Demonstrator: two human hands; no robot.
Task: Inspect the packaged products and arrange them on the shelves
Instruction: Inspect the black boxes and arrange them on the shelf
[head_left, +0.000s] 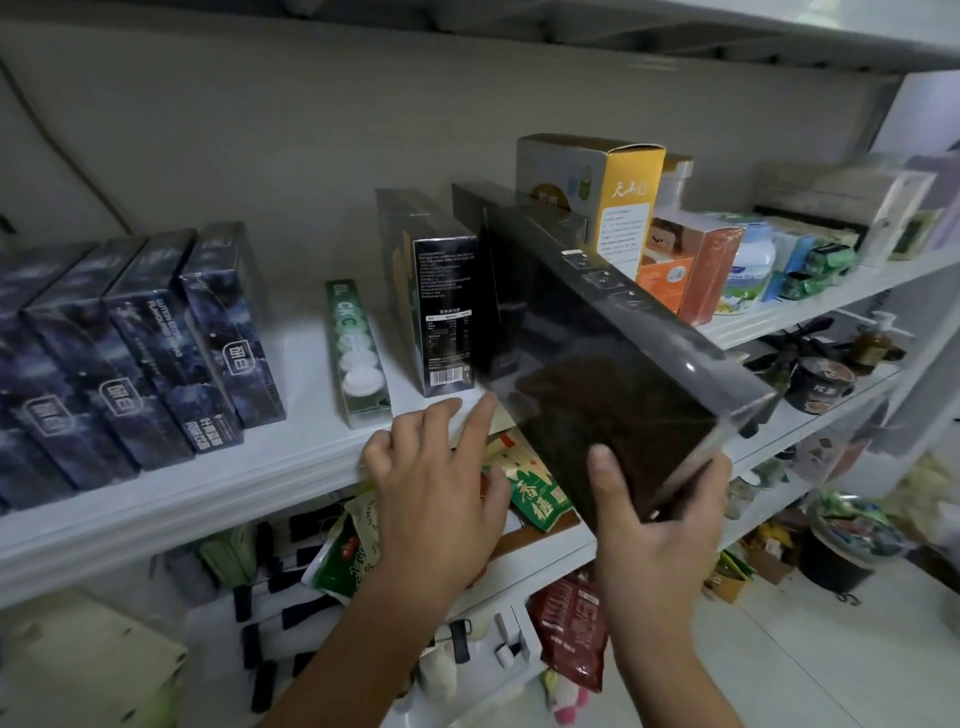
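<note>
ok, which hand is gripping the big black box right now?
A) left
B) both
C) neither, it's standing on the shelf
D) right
D: the right hand has its thumb and fingers round the lower corner of the tilted black box. The left hand is stretched out with straight fingers at the front of the shelf and is curled round nothing.

The left grip (436, 488) lies palm-down, fingers straight and spread, index reaching furthest forward; the right grip (660, 514) stands just beside it, thumb pressed flat up the face of the dark box (597, 332), fingers curled round its lower corner.
</note>
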